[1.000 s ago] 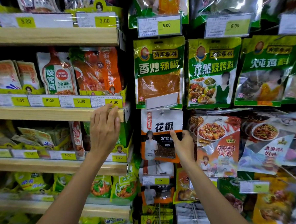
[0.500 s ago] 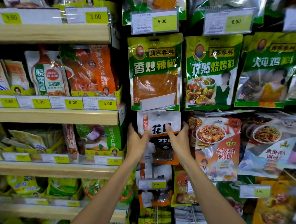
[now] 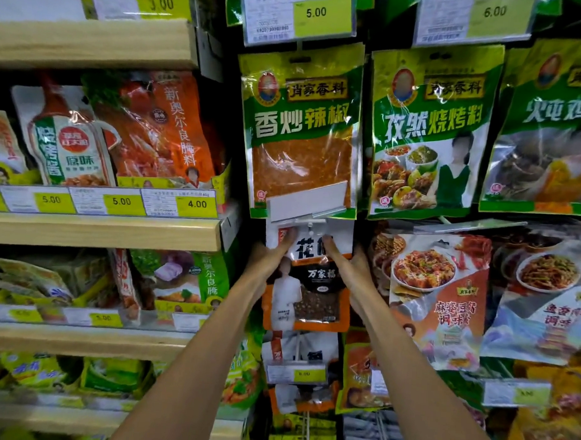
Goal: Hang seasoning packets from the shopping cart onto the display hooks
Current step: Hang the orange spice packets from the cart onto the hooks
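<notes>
Both hands grip one white-and-orange packet (image 3: 312, 295) at the hanging display beside the wooden shelves (image 3: 96, 230). The left hand (image 3: 268, 262) pinches its left edge and the right hand (image 3: 352, 268) its right edge, fingers (image 3: 290, 236) laid over the white top panel. The packet's top meets the hook (image 3: 310, 225), just below a blank tag (image 3: 305, 200) and a green chili packet (image 3: 300, 126); whether it is threaded on cannot be told.

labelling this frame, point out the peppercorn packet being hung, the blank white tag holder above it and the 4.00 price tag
peppercorn packet (image 3: 315, 305), head view, its clear window
blank white tag holder (image 3: 307, 199), head view, its face
4.00 price tag (image 3: 197, 204), head view, yellow part
</notes>
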`<state>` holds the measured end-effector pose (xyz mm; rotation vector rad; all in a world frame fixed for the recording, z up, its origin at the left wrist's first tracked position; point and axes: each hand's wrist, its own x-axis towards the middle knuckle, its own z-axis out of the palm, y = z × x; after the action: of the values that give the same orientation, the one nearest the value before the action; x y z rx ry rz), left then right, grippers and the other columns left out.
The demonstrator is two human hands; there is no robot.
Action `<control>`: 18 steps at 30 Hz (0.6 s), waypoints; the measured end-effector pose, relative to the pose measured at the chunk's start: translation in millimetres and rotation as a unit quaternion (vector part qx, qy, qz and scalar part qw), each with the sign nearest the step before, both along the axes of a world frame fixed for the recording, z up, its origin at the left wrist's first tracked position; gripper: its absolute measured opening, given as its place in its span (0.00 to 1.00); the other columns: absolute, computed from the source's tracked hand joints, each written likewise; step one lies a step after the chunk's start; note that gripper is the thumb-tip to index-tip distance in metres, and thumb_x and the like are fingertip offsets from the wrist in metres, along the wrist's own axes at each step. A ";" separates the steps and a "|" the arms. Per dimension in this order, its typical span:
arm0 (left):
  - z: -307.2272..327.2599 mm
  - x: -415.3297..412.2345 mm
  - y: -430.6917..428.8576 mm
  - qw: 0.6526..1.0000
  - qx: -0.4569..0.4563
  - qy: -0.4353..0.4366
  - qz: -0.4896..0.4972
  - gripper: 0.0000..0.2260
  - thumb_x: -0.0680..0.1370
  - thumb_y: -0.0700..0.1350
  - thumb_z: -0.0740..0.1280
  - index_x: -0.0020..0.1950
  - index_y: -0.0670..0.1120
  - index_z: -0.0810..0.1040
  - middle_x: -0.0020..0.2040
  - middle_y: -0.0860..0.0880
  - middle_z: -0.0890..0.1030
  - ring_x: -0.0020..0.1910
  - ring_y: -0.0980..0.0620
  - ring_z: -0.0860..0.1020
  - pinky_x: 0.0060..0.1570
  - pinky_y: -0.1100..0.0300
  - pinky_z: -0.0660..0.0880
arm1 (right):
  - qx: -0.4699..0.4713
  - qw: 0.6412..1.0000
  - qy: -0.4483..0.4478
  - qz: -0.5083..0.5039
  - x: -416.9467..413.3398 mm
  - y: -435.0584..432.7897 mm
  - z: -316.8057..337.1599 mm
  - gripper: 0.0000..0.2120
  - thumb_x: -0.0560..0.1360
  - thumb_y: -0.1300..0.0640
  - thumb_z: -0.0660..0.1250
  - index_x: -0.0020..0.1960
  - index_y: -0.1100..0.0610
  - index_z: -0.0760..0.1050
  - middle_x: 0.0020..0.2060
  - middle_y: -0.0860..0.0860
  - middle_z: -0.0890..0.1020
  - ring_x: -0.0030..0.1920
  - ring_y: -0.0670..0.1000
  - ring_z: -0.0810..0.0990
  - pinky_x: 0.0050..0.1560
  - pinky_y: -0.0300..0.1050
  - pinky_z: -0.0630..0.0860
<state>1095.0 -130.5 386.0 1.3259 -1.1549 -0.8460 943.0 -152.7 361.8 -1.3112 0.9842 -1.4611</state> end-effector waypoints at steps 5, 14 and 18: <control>-2.1 -0.3 6.1 1.000 -0.020 0.007 -0.006 0.25 0.69 0.68 0.67 0.36 0.45 0.78 0.20 0.49 0.71 0.20 0.55 0.70 0.24 0.69 0.69 | -0.006 1.000 0.003 0.002 1.3 5.4 -2.3 0.28 0.73 0.43 0.69 0.70 0.52 0.69 0.64 0.48 0.76 0.65 0.51 0.74 0.64 0.50 0.73; -10.4 -7.3 40.7 0.993 -0.118 0.018 -0.012 0.04 0.73 0.60 0.68 0.46 0.63 0.77 0.22 0.53 0.73 0.19 0.56 0.71 0.24 0.64 0.71 | -0.033 0.999 0.019 -0.002 -7.5 40.2 -2.5 0.21 0.72 0.44 0.70 0.63 0.45 0.71 0.54 0.42 0.80 0.53 0.39 0.79 0.42 0.31 0.77; -12.0 -8.8 52.5 0.991 -0.127 0.044 0.009 0.14 0.71 0.60 0.69 0.51 0.54 0.74 0.31 0.52 0.76 0.25 0.56 0.74 0.29 0.63 0.72 | -0.048 0.998 0.029 -0.016 -9.2 53.4 -5.1 0.18 0.72 0.43 0.70 0.59 0.44 0.71 0.54 0.43 0.80 0.52 0.40 0.80 0.46 0.34 0.77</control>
<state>1086.3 -78.1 374.0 1.0790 -1.1389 -0.7109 933.8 -99.3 356.7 -1.4200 0.9872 -1.5171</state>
